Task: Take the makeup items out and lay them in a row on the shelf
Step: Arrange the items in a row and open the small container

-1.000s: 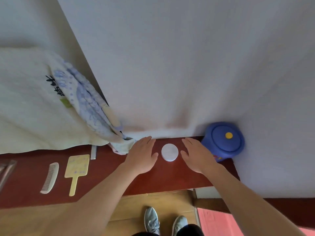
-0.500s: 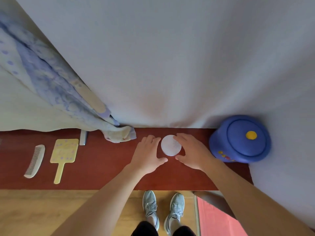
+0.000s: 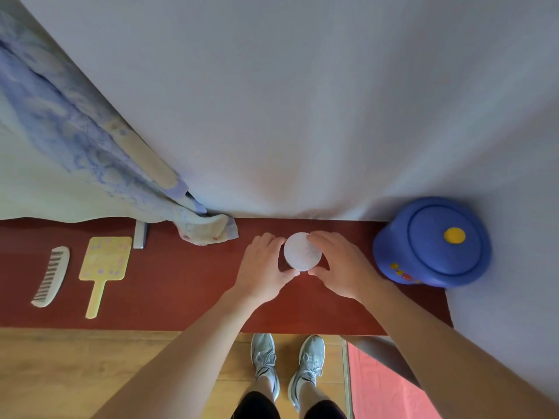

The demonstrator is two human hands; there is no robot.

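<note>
A small round jar with a white lid (image 3: 302, 251) stands on the red-brown shelf (image 3: 181, 285) near its back edge. My left hand (image 3: 262, 266) cups its left side, with the thumb at its front. My right hand (image 3: 337, 264) curls over its right side, fingers on the lid's rim and thumb at the front. A pale comb (image 3: 51, 276), a yellow hand mirror (image 3: 102, 269) and a small grey flat item (image 3: 141, 234) lie side by side at the shelf's left.
A blue round container with a yellow knob (image 3: 432, 241) stands at the shelf's right end against the wall. A blue-patterned towel (image 3: 90, 146) hangs down to the shelf at the left. Below are a wooden floor and my shoes (image 3: 287, 364).
Both hands have closed in on the white jar from either side and now hold it. The camera has tilted down, so the shelf appears fuller in view.
</note>
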